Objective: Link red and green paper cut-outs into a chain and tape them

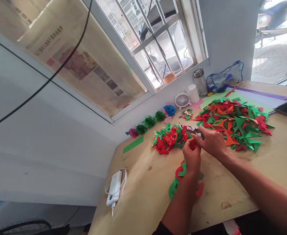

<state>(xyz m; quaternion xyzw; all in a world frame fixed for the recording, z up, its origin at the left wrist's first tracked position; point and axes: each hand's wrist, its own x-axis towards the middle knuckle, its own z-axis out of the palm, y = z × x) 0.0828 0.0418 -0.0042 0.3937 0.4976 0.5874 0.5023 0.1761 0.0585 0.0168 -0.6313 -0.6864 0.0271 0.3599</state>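
In the head view my right hand (212, 141) is closed around a slim black-and-silver hand tool (194, 130), whose exact kind I cannot make out. Its far end points left, over a pile of cut paper pieces. My left hand (192, 153) is just below, fingers pinched on a bit of red paper (193, 144). Under my left wrist a red-and-green paper chain (181, 171) lies on the table, partly hidden by the forearm. Beyond both hands is the pile of red and green curly paper pieces (166, 140), some with white spots.
A heap of red, orange and green paper scraps (234, 122) lies right of my hands. A white power bank (114, 187) with cable sits at the left on the wooden table (143, 195). Along the wall stand a small fan (182, 100), a bottle (200, 82) and paper flowers (149, 121).
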